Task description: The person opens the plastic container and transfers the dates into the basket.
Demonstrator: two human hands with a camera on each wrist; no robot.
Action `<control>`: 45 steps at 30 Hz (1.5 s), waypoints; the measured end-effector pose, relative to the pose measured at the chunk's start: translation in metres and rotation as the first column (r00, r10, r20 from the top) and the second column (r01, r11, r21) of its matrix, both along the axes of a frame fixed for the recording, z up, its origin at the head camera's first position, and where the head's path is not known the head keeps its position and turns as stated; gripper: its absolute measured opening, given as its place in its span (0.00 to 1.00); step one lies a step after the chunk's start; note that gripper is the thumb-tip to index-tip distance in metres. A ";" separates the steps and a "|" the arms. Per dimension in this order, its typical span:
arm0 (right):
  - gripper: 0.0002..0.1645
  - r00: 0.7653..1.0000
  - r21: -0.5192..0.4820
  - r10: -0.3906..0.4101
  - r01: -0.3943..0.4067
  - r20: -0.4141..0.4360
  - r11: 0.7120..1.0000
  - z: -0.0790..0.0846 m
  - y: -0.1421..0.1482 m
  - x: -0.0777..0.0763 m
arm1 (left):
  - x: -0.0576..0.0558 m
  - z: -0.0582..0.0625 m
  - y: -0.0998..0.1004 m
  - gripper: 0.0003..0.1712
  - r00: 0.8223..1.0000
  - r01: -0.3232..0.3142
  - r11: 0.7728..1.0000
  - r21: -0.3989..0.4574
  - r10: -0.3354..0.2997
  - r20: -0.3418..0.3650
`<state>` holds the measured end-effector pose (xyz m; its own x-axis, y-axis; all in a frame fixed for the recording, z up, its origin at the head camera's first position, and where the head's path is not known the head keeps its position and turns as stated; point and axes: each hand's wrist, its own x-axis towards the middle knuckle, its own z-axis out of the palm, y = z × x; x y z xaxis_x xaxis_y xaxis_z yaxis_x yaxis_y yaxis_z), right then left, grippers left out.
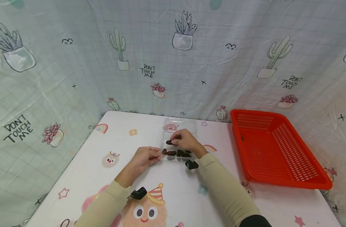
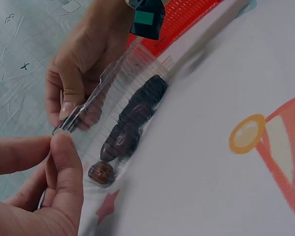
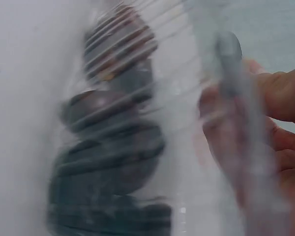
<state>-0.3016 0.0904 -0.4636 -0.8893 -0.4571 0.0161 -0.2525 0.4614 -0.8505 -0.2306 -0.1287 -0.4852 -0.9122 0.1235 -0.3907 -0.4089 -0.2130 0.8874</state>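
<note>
A clear plastic clamshell container [image 1: 187,122] lies on the table with its lid folded back. Along its near side sit several dark brown dates [image 1: 171,153], seen through the ribbed wall in both wrist views. My left hand [image 1: 144,156] pinches the container's near left corner between thumb and fingers. Over the container, my right hand [image 1: 186,141] holds one dark date [image 1: 169,142] in its fingertips. In the left wrist view, the right fingers [image 2: 69,93] are just behind the rim; the right wrist view is blurred by the plastic in front.
A red plastic basket [image 1: 247,154] with slotted walls stands at the table's right side. The white table cover [image 1: 99,176] carries printed cartoon figures. A patterned curtain [image 1: 90,63] hangs along the back and left edges.
</note>
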 end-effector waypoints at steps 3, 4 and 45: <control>0.06 1.000 -0.014 -0.007 0.007 0.024 1.000 0.006 0.003 0.000 | 0.001 0.000 0.000 0.21 1.000 -0.004 1.000 -0.003 0.004 -0.005; 0.06 0.999 -0.016 -0.013 0.014 0.031 1.000 0.008 0.004 0.000 | 0.001 0.000 0.000 0.21 1.000 -0.004 1.000 -0.003 0.004 -0.005; 0.12 0.974 -0.091 -0.210 0.217 0.080 0.972 0.072 0.106 -0.007 | 0.001 0.002 0.001 0.21 1.000 0.002 1.000 -0.007 -0.002 0.008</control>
<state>-0.3085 0.1965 -0.3915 -0.9667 -0.2554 -0.0135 -0.0962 0.4117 -0.9062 -0.2299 -0.1281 -0.4836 -0.9086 0.1229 -0.3992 -0.4169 -0.2057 0.8854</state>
